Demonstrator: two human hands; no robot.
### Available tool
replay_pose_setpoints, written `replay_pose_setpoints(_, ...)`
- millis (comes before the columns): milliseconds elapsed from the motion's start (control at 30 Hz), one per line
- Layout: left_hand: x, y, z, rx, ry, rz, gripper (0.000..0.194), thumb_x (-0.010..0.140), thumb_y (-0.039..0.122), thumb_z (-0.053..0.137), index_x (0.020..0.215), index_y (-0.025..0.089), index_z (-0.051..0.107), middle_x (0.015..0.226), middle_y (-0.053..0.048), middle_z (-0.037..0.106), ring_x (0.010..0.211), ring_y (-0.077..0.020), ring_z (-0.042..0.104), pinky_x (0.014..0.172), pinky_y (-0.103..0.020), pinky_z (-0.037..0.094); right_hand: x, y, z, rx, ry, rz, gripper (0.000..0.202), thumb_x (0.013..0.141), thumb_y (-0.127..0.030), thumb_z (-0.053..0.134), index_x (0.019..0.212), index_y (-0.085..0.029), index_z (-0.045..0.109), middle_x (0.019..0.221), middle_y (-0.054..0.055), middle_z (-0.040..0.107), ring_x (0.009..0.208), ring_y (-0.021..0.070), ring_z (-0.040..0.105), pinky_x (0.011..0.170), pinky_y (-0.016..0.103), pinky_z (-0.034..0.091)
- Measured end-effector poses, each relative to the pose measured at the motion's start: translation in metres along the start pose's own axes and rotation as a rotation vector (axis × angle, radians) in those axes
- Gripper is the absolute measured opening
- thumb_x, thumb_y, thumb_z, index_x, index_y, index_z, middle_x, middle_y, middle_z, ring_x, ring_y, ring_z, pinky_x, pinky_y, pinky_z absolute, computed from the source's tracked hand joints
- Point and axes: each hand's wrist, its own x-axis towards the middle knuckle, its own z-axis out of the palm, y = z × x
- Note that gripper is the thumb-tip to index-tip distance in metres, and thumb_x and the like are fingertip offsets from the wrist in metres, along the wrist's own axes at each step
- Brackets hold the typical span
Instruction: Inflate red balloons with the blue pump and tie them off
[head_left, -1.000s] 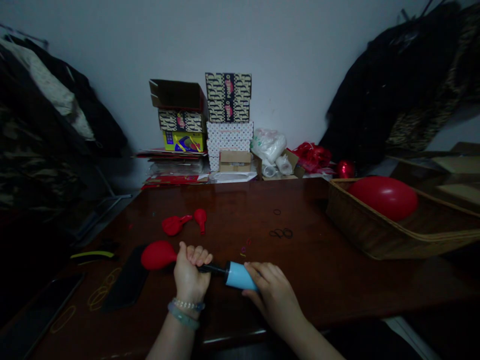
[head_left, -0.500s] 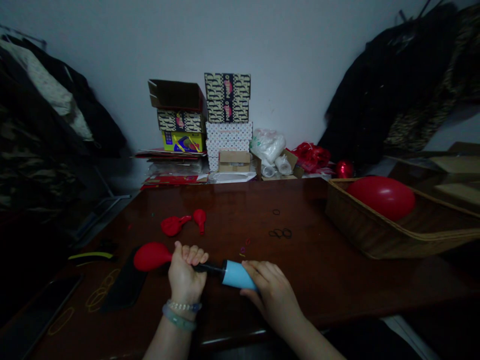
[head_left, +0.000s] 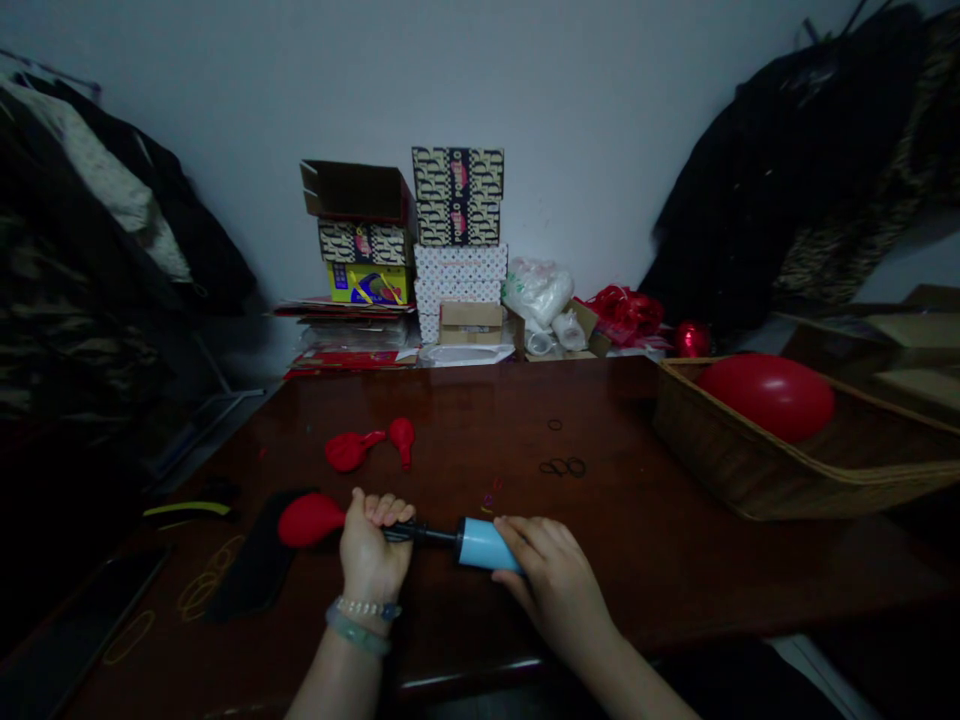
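My left hand (head_left: 376, 545) is closed round the black front end of a hand pump, with the neck of a partly filled red balloon (head_left: 310, 520) at its left side. The pump's light blue barrel (head_left: 487, 544) is gripped by my right hand (head_left: 551, 570). A black rod (head_left: 437, 537) shows between the two hands. Two limp red balloons, a wider one (head_left: 349, 451) and a smaller one (head_left: 402, 440), lie on the table beyond my left hand.
A wicker basket (head_left: 739, 470) with a large inflated red balloon (head_left: 769, 396) stands at the right. Black bands (head_left: 562, 467) lie mid-table. A phone (head_left: 82, 630), a dark flat object (head_left: 259, 560) and yellowish bands (head_left: 199, 595) are at the left. Boxes (head_left: 459, 275) are stacked behind.
The blue barrel and my right hand have moved a little to the right, away from my left hand, and more of the black rod shows. The balloon on the pump looks slightly smaller.
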Motion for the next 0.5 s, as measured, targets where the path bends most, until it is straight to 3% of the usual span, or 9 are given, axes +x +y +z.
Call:
replay_pose_setpoints(267, -0.006, -0.031, -0.004, 0.039, -0.047, -0.045, 0.042, 0.088, 0.03, 0.054, 0.057, 0.019, 0.028, 0.048, 0.008, 0.028, 0.039, -0.0064, 0.032, 0.045, -0.023, 0.032, -0.003, -0.005, 0.005, -0.001, 0.007, 0.035, 0.054, 0.077, -0.023, 0.072, 0.127, -0.022, 0.053, 0.116, 0.009, 0.064, 0.099, 0.0249, 0.057, 0.087, 0.042, 0.045)
replay_pose_setpoints(500, -0.008, -0.029, -0.002, 0.047, -0.036, -0.022, 0.042, 0.089, 0.031, 0.053, 0.057, 0.019, 0.028, 0.048, 0.007, 0.028, 0.04, -0.0067, 0.032, 0.044, -0.023, 0.032, -0.001, -0.005, 0.004, 0.012, 0.003, 0.027, 0.052, 0.078, -0.025, 0.071, 0.127, -0.023, 0.053, 0.117, 0.008, 0.063, 0.101, 0.0245, 0.057, 0.087, 0.041, 0.045)
